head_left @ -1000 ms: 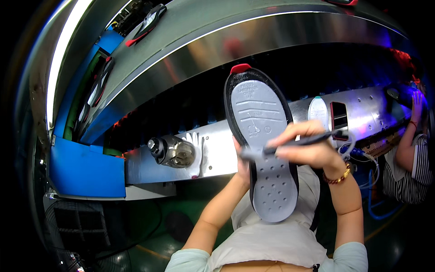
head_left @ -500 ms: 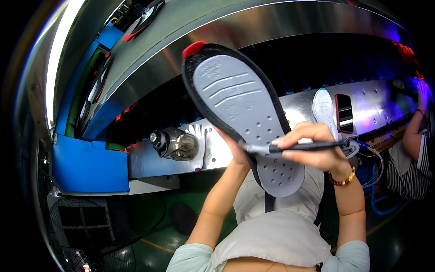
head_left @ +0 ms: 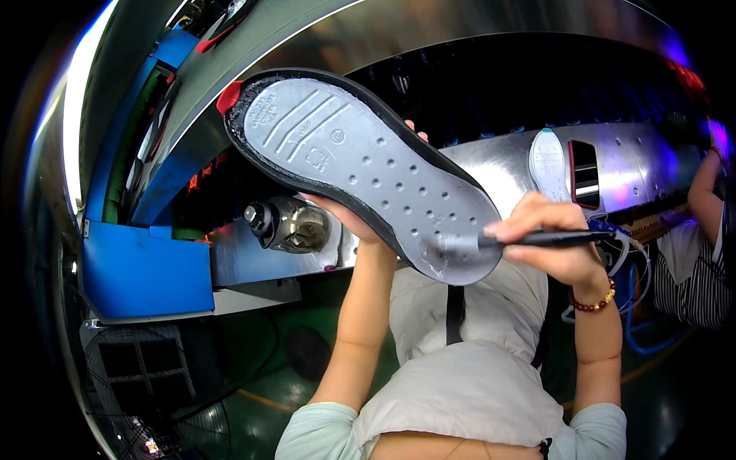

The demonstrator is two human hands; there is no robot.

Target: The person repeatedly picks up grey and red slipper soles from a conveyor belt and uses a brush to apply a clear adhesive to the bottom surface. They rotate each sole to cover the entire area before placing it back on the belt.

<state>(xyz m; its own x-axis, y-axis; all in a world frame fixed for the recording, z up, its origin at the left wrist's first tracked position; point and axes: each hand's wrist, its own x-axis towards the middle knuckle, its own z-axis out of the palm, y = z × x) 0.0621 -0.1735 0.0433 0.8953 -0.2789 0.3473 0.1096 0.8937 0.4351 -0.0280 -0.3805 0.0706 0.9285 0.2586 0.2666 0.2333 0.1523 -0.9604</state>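
Observation:
A large shoe sole (head_left: 360, 165) slants across the middle of the view, its grey inside facing up, with a black rim and a red tip at the upper left. My left hand (head_left: 351, 219) grips it from underneath near its middle; some fingertips show past the far edge, and the rest are hidden behind the sole. In my right hand (head_left: 552, 249) is a brush (head_left: 563, 238) with a black handle, pinched between thumb and fingers. Its pale bristles lie against the dotted grey surface near the sole's lower right end, slightly blurred.
On the metal ledge stand a dark-lidded bottle (head_left: 299, 225), a white glove (head_left: 331, 253) beside it, a pale insole (head_left: 547, 165) and a dark rectangular object (head_left: 583, 175). More soles lie along the green belt (head_left: 261, 34). A co-worker's arm (head_left: 704, 188) shows at far right.
The sole has turned, with its red tip swinging left and slightly down. My brush has shifted right, from the sole's middle edge to its lower right end.

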